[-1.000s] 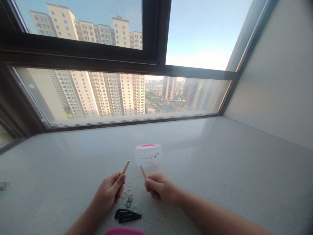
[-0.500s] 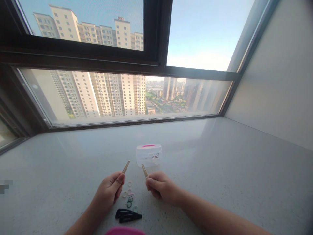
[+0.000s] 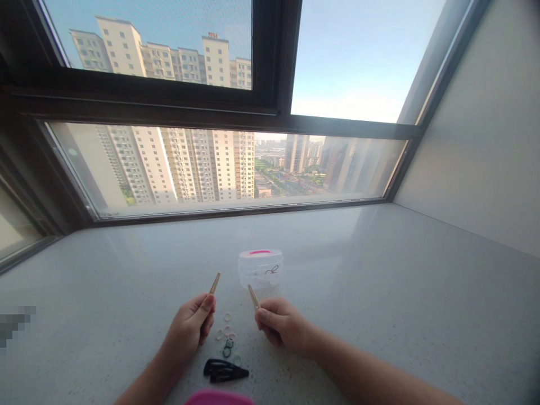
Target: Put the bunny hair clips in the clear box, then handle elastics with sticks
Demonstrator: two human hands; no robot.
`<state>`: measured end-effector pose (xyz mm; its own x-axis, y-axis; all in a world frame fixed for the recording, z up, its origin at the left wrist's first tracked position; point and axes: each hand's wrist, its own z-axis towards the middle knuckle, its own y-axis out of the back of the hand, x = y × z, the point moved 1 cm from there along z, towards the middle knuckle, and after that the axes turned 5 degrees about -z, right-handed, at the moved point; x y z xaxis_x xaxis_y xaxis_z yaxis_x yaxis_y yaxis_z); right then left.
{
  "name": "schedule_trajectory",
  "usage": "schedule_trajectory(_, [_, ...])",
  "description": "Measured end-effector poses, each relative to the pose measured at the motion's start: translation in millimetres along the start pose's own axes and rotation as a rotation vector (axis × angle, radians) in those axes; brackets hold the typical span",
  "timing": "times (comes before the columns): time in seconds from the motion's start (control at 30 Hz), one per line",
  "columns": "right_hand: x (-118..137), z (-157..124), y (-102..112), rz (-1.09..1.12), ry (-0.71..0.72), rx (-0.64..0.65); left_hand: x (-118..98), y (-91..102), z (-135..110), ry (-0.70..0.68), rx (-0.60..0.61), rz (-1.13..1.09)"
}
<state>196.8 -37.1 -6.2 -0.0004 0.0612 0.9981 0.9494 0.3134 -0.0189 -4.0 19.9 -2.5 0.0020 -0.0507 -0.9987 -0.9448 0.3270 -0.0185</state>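
Note:
My left hand [image 3: 192,323] is closed on a slim gold-beige hair clip [image 3: 215,283], its tip pointing up and slightly right. My right hand [image 3: 282,326] grips a similar hair clip [image 3: 253,296], which leans up and to the left. The two clips are apart, both held above the counter. Between and below the hands lie several small hair ties [image 3: 226,331], some pale and some dark green. Closer to me are black snap hair clips [image 3: 225,371], lying together. Beyond my right hand stands a clear plastic box [image 3: 260,270] with a pink handle and a dark looped tie showing on it.
A pale speckled counter [image 3: 358,281] spreads below a dark-framed window [image 3: 202,124]. At the bottom edge, part of a bright pink object [image 3: 219,398] shows. The wall [image 3: 476,140] rises on the right.
The view has shifted a little, so the box, ties and black clips appear slightly further right. The clips in my two hands are a little further apart. Both grips stay the same.

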Motion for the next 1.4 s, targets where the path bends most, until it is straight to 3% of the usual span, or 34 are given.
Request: schedule_trajectory(1.4, [-6.1,0.3,2.1,-0.069,-0.006,-0.024,-0.3,-1.2,-0.1,-0.004,0.000,-0.038])
